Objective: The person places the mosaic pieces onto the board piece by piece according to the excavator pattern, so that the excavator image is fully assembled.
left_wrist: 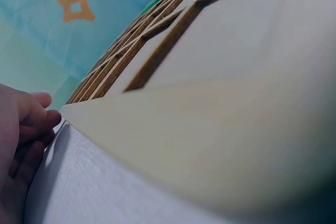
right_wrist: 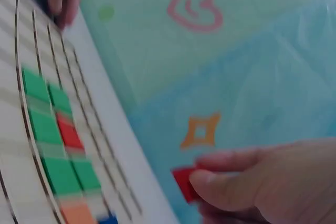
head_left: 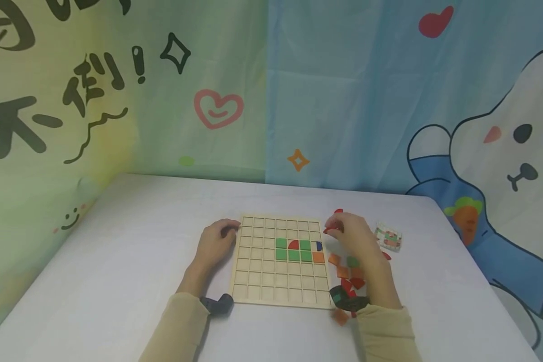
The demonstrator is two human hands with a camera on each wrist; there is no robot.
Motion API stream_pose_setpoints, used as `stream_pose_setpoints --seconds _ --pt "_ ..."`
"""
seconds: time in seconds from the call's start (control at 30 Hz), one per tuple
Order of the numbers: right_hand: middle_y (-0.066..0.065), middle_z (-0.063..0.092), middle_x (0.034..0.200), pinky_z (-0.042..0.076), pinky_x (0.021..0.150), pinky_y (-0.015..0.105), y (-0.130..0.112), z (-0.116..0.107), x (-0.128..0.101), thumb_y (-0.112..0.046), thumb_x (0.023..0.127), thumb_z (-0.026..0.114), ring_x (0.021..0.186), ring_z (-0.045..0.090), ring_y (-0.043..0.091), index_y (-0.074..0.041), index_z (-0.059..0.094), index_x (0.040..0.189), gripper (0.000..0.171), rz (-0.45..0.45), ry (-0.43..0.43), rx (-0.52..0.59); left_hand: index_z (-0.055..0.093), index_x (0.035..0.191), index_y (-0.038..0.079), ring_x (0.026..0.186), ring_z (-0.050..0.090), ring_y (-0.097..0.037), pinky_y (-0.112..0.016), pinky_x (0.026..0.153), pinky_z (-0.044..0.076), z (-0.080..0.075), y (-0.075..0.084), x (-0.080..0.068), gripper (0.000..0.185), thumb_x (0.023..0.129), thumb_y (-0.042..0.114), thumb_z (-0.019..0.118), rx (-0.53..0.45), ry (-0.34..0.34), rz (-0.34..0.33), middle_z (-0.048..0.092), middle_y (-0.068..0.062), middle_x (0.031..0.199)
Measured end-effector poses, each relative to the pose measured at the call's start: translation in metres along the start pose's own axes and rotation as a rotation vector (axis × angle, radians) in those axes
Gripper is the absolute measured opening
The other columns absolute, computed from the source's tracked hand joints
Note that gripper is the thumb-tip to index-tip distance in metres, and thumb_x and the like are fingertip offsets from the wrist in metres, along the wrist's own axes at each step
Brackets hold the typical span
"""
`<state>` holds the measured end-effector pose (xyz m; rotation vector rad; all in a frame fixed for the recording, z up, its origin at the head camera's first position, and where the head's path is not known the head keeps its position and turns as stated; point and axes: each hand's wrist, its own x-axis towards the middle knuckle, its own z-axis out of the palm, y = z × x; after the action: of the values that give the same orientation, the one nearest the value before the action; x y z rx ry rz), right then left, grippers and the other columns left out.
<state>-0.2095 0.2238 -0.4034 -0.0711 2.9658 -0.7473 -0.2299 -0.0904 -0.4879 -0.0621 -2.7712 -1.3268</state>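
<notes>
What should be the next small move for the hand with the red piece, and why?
Probably the right hand should carry the small red wooden piece it pinches over the wooden grid board toward a free cell beside the green square tiles; the left hand steadies the board's edge.

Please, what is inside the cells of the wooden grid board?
The wooden grid board holds five green tiles, a red quarter-round piece, an orange tile and a small blue piece. The other visible cells are bare. No hand covers any cell.
</notes>
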Motion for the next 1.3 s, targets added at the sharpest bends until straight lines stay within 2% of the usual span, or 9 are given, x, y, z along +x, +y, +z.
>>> stream_pose_setpoints --seconds 0.07,0.13,0.23,0.3,0.47,0.73,1.0,1.3 --pt "0.005 0.069 0.096 0.054 0.085 0.041 -0.014 0.001 -0.003 -0.009 0.086 0.069 0.088 0.060 0.019 -0.010 0.069 0.100 0.014 -0.145 -0.038 0.033 0.065 0.116 0.015 0.131 0.048 -0.026 -0.047 0.113 0.035 -0.001 0.001 0.000 0.027 0.093 0.018 0.051 0.003 0.000 0.003 0.062 -0.006 0.127" --pt "0.000 0.070 0.093 0.055 0.083 0.036 -0.028 0.007 -0.006 -0.009 0.086 0.069 0.086 0.062 0.014 -0.012 0.070 0.096 0.011 -0.271 -0.108 0.058 0.065 0.116 0.014 0.131 0.048 -0.026 -0.047 0.113 0.035 -0.001 0.001 0.000 0.028 0.092 0.018 0.051 0.004 0.002 0.007 0.062 -0.006 0.127" --pt "-0.005 0.070 0.086 0.054 0.075 0.027 -0.041 0.022 -0.008 -0.011 0.084 0.071 0.081 0.062 0.008 -0.013 0.070 0.092 0.009 -0.397 -0.234 0.083 0.065 0.116 0.015 0.131 0.048 -0.025 -0.047 0.113 0.035 0.000 0.001 -0.001 0.028 0.092 0.018 0.051 0.008 0.004 -0.001 0.062 -0.005 0.128" --pt "-0.007 0.068 0.080 0.052 0.070 0.022 -0.044 0.032 -0.009 -0.013 0.083 0.072 0.076 0.060 0.005 -0.015 0.070 0.089 0.007 -0.429 -0.296 0.081 0.065 0.116 0.015 0.132 0.048 -0.025 -0.047 0.113 0.035 0.001 0.001 -0.001 0.028 0.092 0.018 0.051 0.008 0.004 -0.008 0.062 -0.005 0.128" --pt "-0.009 0.065 0.075 0.049 0.065 0.022 -0.047 0.048 -0.009 -0.012 0.083 0.072 0.071 0.056 0.004 -0.014 0.070 0.085 0.004 -0.425 -0.339 0.047 0.065 0.116 0.016 0.132 0.048 -0.025 -0.047 0.113 0.035 0.003 -0.001 -0.001 0.028 0.092 0.018 0.051 0.006 0.004 -0.025 0.062 -0.005 0.128" --pt "-0.009 0.065 0.075 0.048 0.066 0.025 -0.053 0.053 -0.010 -0.009 0.086 0.068 0.071 0.053 0.009 -0.017 0.069 0.079 0.010 -0.406 -0.333 0.014 0.064 0.116 0.017 0.132 0.048 -0.024 -0.046 0.112 0.036 0.003 0.000 0.000 0.028 0.092 0.018 0.050 0.022 0.010 -0.025 0.062 -0.004 0.128" --pt "-0.008 0.066 0.076 0.049 0.067 0.027 -0.057 0.054 -0.011 -0.009 0.083 0.071 0.070 0.053 0.009 -0.017 0.068 0.078 0.011 -0.319 -0.302 -0.007 0.064 0.117 0.016 0.132 0.047 -0.025 -0.047 0.113 0.035 0.000 0.003 -0.001 0.028 0.092 0.018 0.050 0.011 0.004 -0.025 0.062 -0.005 0.129" --pt "-0.006 0.065 0.074 0.048 0.064 0.027 -0.057 0.054 -0.012 -0.010 0.084 0.071 0.067 0.053 0.009 -0.016 0.067 0.077 0.010 -0.349 -0.304 -0.027 0.064 0.117 0.015 0.130 0.050 -0.025 -0.044 0.111 0.038 0.003 0.000 -0.001 0.028 0.093 0.015 0.049 0.057 0.008 -0.005 0.062 -0.005 0.127"
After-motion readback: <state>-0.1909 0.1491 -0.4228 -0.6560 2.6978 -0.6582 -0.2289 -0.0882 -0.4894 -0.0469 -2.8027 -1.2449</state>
